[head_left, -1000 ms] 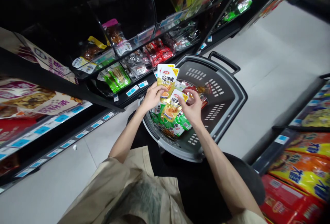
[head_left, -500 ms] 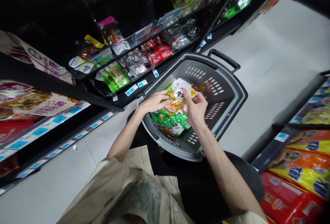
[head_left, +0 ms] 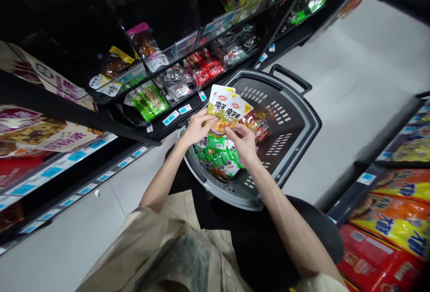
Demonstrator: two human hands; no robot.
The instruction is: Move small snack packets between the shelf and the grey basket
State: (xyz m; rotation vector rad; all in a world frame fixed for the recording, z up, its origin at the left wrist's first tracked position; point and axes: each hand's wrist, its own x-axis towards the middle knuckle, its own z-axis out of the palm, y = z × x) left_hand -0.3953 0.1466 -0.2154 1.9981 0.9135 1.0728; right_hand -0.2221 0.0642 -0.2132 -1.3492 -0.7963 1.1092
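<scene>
Both of my hands hold a small fan of white and yellow snack packets upright over a grey shopping basket. My left hand grips the packets' lower left edge. Pinching their lower right edge is my right hand. Under my hands, green snack packets lie in the basket, and red-brown packets lie beside them, further in.
Black shelves on the left carry bins of packaged snacks with blue price tags. On the right, a low shelf holds large yellow, orange and red bags. The basket stands on a pale floor in the aisle.
The packets were lowered toward the basket half a second ago. Now both hands have lifted them upright again, gathered together above the green packets.
</scene>
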